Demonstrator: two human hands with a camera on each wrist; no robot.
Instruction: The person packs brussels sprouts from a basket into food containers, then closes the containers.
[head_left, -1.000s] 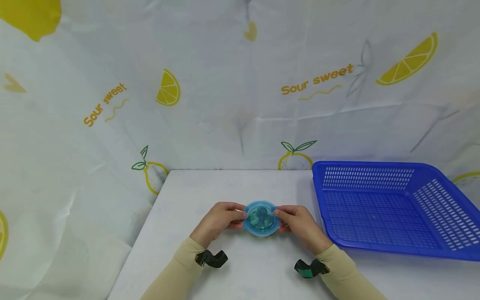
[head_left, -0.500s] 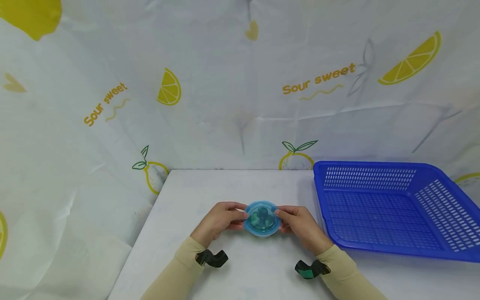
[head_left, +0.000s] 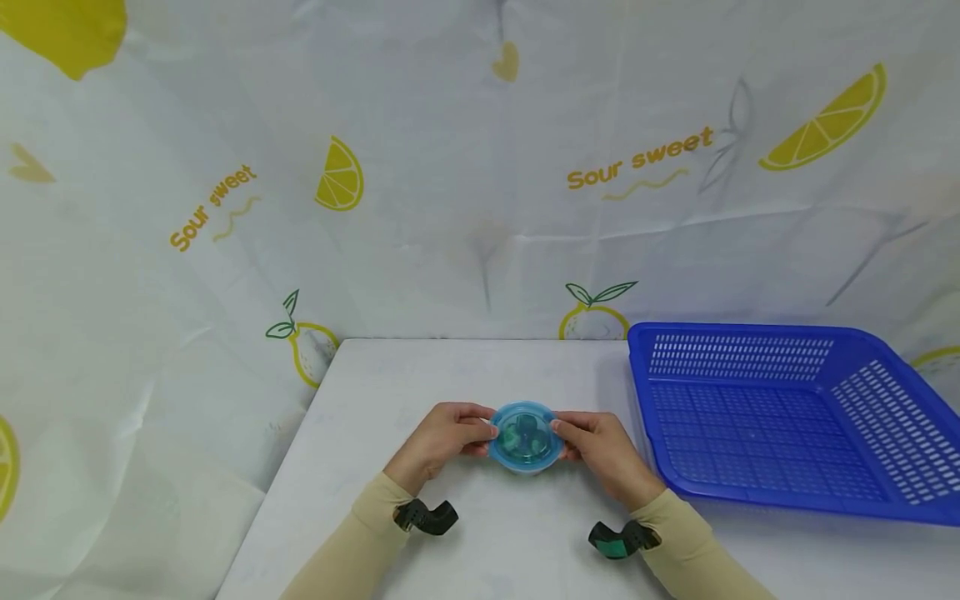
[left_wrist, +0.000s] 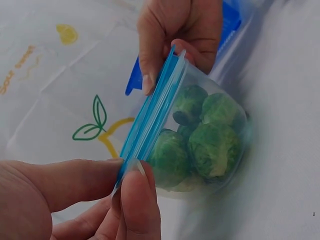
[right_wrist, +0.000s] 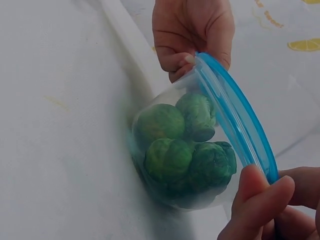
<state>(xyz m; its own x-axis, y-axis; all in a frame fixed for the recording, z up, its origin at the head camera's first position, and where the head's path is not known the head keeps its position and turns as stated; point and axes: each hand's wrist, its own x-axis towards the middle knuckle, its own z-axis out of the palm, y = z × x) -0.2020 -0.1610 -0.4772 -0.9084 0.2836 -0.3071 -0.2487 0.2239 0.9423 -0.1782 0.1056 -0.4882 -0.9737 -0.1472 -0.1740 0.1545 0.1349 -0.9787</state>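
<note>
A small clear round container (right_wrist: 175, 197) with a blue lid (head_left: 526, 437) is between my two hands over the white table. Several Brussels sprouts (left_wrist: 214, 150) show through its clear wall in both wrist views. My left hand (head_left: 444, 442) pinches the left side of the lid's rim between thumb and fingers. On the opposite side my right hand (head_left: 606, 450) grips the rim the same way, thumb on top. The lid sits on the container's mouth. Whether the base touches the table, I cannot tell.
To the right of my right hand stands a large blue plastic basket (head_left: 765, 433) with slotted walls. A white sheet (head_left: 450, 208) printed with lemons hangs behind and left of the white table (head_left: 420, 371).
</note>
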